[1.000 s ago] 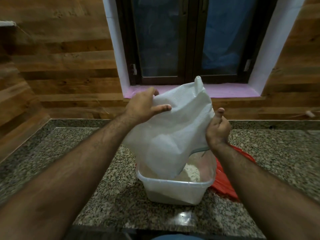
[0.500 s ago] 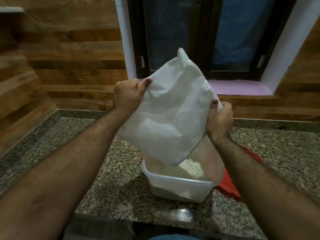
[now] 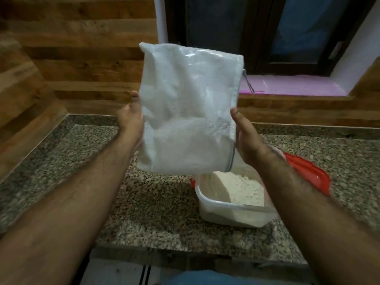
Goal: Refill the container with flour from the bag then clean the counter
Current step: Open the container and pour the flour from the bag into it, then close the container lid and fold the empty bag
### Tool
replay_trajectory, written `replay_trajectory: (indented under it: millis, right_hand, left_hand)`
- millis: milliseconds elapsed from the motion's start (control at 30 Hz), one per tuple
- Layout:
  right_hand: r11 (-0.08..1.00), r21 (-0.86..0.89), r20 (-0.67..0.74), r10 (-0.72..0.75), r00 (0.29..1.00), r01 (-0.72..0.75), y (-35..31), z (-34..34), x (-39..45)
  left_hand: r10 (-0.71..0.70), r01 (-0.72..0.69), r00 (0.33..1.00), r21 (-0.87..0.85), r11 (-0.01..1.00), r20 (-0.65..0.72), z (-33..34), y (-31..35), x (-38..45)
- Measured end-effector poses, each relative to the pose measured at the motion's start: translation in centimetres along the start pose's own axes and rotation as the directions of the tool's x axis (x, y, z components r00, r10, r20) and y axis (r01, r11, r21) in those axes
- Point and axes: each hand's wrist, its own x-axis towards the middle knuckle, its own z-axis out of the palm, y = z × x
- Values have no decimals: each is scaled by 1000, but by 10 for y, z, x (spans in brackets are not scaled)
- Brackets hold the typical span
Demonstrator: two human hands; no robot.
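You hold the bag up in the air between both hands, above the tabletop and up and to the left of the container. Your left hand presses against the bag's left edge, fingers hidden behind the woven white fabric, so its grip looks clamped on the bag, though you cannot see the fingertips. Your right hand lies along the bag's right edge beside the grey stitched seam, thumb up against the fabric, its grip closed on that side as well. The bag hangs roughly upright and looks slack and creased, with a loose thread dangling from its upper right corner. Below its lower right corner sits the clear container, standing on the speckled granite tabletop near the front edge, with a mound of flour inside it. The bag's bottom edge hangs just above the container's back left rim. A red lid lies on the tabletop just behind and to the right of the container, partly hidden by your right forearm. A window with a pink sill is set in the wooden wall behind.
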Motion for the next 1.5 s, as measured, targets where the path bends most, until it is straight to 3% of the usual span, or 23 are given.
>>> replay_trajectory:
  millis: [267, 433, 533, 667, 867, 933, 1067, 1100, 1167, 1233, 1300, 1367, 1433, 1500]
  right_hand:
    - [994, -2, 219, 110, 969, -112, 0, 83, 10]
    - [976, 31, 251, 201, 947, -215, 20, 133, 24]
    - [947, 34, 184, 308, 933, -319, 54, 158, 33]
    - [858, 77, 82, 502, 861, -508, 115, 171, 28]
    - [615, 101, -4, 786, 618, -782, 192, 159, 9]
    - [577, 111, -67, 817, 573, -809, 205, 158, 7]
    - [671, 24, -343, 702, 625, -741, 220, 160, 13]
    - [689, -102, -434, 618, 655, -718, 220, 163, 15]
    - [606, -490, -551, 341, 761, -627, 221, 171, 15]
    - [423, -812, -416, 64, 907, -402, 229, 185, 6]
    - [178, -976, -119, 55, 991, -127, 245, 203, -9]
    - [51, -995, 97, 233, 968, 87, 264, 219, -18]
    - [9, -991, 125, 371, 920, 131, 281, 228, -23]
    - [-27, -994, 84, 427, 900, 106, 295, 227, -23]
  left_hand:
    - [-286, 317, 939, -158, 935, 193, -56, -50, 19]
    - [-367, 382, 923, -161, 910, 111, -93, -84, 29]
    - [-397, 401, 915, -49, 915, 72, -125, -106, 37]
    - [-384, 386, 922, 115, 915, -45, -166, -145, 51]
    - [-273, 205, 961, 545, 813, 46, -190, -210, 48]
    - [-275, 180, 960, 629, 756, 57, -192, -224, 43]
    - [-262, 85, 959, 776, 626, 106, -200, -238, 34]
    - [-228, 9, 964, 837, 546, 138, -202, -239, 30]
    - [-119, -222, 953, 911, 347, 278, -206, -235, 20]
    - [-38, -496, 860, 853, 163, 508, -209, -231, 10]
    - [-66, -645, 759, 762, 62, 648, -209, -233, 1]
    - [-152, -654, 737, 752, 88, 659, -211, -242, -4]
    - [-250, -606, 747, 786, 124, 616, -215, -255, -4]
    - [-310, -592, 747, 801, 94, 588, -222, -267, -4]
